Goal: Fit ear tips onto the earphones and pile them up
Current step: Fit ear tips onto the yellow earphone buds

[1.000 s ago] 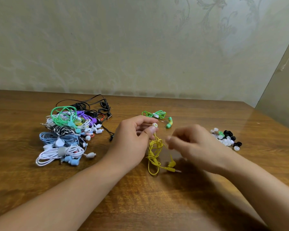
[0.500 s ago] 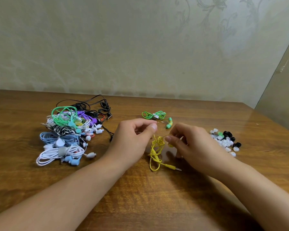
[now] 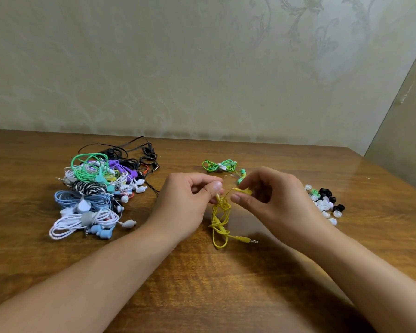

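Observation:
A yellow earphone set [image 3: 220, 218] hangs in a tangle between my hands, its jack resting on the table. My left hand [image 3: 187, 203] pinches one yellow earbud end at the top of the tangle. My right hand [image 3: 274, 200] pinches the other yellow earbud, held just right of the left thumb. A pile of loose ear tips [image 3: 324, 203], white, black and green, lies to the right of my right hand. A big pile of coiled earphones [image 3: 94, 191] in several colours sits at the left.
A green earphone set [image 3: 220, 165] tied in a bundle lies behind my hands, its buds beside my right fingers. The wooden table [image 3: 202, 284] ends at a patterned wall behind and at an edge on the far right.
My right hand has come back from the tip pile toward the left hand and taken hold of the second yellow earbud. The yellow cable has lifted slightly.

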